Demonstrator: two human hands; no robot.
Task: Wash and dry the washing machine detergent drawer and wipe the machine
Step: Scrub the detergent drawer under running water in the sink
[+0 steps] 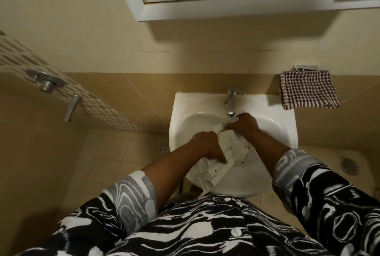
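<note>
A: Where was the detergent drawer (224,161) seen?

B: It was seen in the lower middle of the frame, white, laid slantwise across the white sink (273,132), its near end jutting past the front rim.

A: How was it held?

B: The left hand (207,147) was laid over its near half, fingers curled down onto the plastic. The far end was gripped by the right hand (244,125), fingers closed on it just below the tap (231,101).

A: Was water seen running?

B: That could not be told.

A: What else was shown?

B: A checked cloth (308,89) was hung on the wall at the right of the sink, and a mirror cabinet (236,5) was fixed at the top.
</note>
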